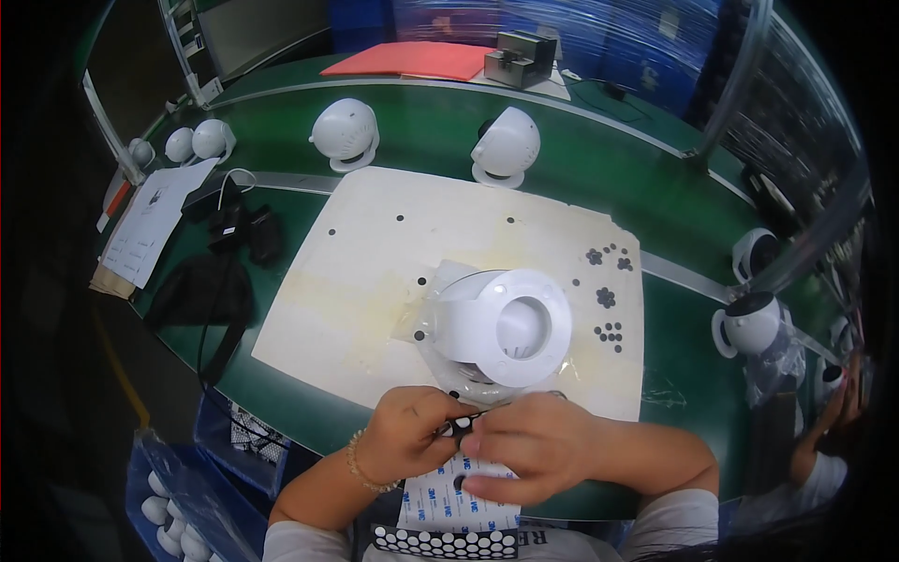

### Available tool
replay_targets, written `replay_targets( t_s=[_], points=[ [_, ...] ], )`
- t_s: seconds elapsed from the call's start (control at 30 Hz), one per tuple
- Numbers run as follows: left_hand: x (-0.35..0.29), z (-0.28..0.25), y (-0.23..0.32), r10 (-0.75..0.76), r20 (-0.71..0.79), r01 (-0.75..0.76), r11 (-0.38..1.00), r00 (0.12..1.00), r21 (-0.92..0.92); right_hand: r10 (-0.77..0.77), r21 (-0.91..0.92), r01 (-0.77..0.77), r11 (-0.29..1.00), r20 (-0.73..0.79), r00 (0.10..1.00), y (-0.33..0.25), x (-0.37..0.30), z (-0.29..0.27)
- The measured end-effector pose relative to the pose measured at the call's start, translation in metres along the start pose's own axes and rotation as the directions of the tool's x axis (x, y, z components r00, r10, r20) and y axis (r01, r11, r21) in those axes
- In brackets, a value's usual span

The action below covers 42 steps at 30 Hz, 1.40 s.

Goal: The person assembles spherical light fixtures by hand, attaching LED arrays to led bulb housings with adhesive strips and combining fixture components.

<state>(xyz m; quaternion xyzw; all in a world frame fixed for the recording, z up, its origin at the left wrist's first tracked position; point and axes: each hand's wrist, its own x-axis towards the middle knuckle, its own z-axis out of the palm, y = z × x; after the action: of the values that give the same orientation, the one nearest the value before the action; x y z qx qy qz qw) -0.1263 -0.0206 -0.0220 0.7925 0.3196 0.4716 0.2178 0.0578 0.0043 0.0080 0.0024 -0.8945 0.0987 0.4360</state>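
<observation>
My left hand (407, 433) is closed, pinching a black strip with round holes at the edge of an adhesive pad sheet (433, 501). My right hand (538, 445) is curled against the same strip from the other side, and its inner fingers are partly hidden. The sheet's printed white and blue backing hangs below both hands, ending in another perforated black strip. A small dark round spot (460, 482) shows beside a right fingertip. Just beyond my hands lies a white rounded device (459, 328) on clear plastic film, its ring-shaped base (559, 328) turned up toward me.
Several black round pads (606, 298) dot the pale board (318, 309). White devices (345, 131) stand along the green bench's back and at the right (754, 323). Papers (159, 220) and black adapters (243, 229) lie left. Blue bins (169, 468) sit lower left; another person's hand (847, 389) is far right.
</observation>
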Motion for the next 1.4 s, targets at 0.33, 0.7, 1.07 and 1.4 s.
replay_targets(
  t_s=[0.33, 0.7, 1.07, 1.4],
  points=[
    [-0.002, -0.016, -0.003, -0.066, -0.029, 0.065, 0.997, 0.997, -0.037, 0.36, 0.126, -0.339, 0.932, -0.264, 0.895, 0.011, 0.005, -0.019],
    [-0.008, -0.033, -0.021, 0.067, 0.004, -0.066, 0.971, 0.998, 0.229, 0.793, 0.456, -0.683, 0.57, -0.089, 0.602, 0.054, 0.026, -0.019],
    [-0.012, -0.048, -0.033, 0.085, -0.036, -0.076, 0.977, 0.996, 0.197, 0.781, 0.462, -0.673, 0.577, -0.075, 0.619, 0.061, 0.038, -0.007],
    [-0.014, -0.06, -0.035, 0.099, -0.043, -0.088, 0.973, 0.994, 0.214, 0.679, 0.096, -0.679, 0.728, -0.24, 0.694, 0.058, 0.04, 0.011]
  ],
)
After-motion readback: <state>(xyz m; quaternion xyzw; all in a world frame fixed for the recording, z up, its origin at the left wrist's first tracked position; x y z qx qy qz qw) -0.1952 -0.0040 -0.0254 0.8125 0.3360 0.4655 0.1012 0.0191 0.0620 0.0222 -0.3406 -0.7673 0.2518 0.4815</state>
